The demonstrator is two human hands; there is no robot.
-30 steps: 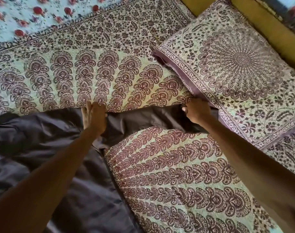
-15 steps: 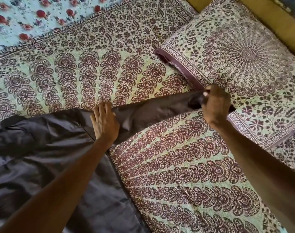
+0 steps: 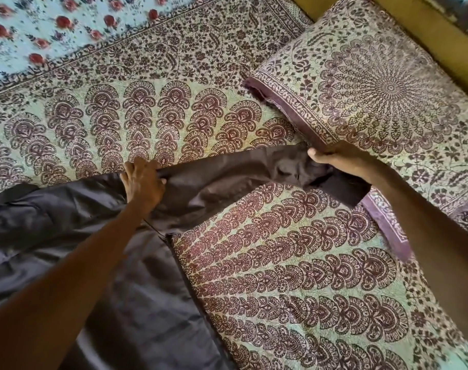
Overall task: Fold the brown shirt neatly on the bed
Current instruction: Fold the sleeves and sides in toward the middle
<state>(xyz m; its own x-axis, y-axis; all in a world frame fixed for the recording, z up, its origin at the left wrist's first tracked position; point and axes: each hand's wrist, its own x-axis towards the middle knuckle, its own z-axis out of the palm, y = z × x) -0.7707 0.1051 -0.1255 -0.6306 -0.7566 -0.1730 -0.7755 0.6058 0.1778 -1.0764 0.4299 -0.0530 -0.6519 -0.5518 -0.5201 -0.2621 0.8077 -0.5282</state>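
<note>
Two hands work on the bed (image 3: pixel 294 276), whose printed cover lies bare across the upper middle and the lower right of the frame. Brown shirt (image 3: pixel 80 249): body spread at lower left, right edge running down to the bottom of the frame; sleeve (image 3: pixel 227 172) stretched rightward at centre. Pillow (image 3: pixel 374 84): upper right, its near edge under the sleeve's end, blocking that side. Left hand (image 3: pixel 143 180): closed, pinching cloth at the sleeve's base. Right hand (image 3: pixel 334 160): fingers curled over the sleeve's end, cuff hanging beneath.
</note>
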